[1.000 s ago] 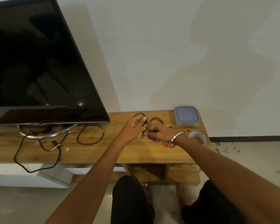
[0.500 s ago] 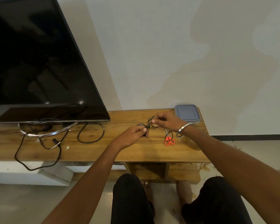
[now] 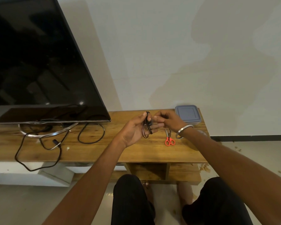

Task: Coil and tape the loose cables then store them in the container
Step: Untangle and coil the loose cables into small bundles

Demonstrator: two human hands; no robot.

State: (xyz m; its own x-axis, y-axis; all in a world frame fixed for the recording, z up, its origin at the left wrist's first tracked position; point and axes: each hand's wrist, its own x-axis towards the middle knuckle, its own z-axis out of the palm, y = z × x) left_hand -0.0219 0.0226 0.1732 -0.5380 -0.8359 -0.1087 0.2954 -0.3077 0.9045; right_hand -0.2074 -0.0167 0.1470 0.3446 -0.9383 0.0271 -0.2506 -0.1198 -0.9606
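- Tape roll: hidden behind the right forearm; what the right hand pinches cannot be told.
- Left hand holds the coiled cable, thumb over it, above the wooden stand.
- Lidded container at the stand's far right corner; scissors near it.
- Since the earlier frame, the hands have drawn together.

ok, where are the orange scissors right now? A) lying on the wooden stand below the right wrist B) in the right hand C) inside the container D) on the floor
A: the orange scissors lie flat on the wooden stand, untouched, just below the right hand, which is up at the small black cable coil held by the left hand.
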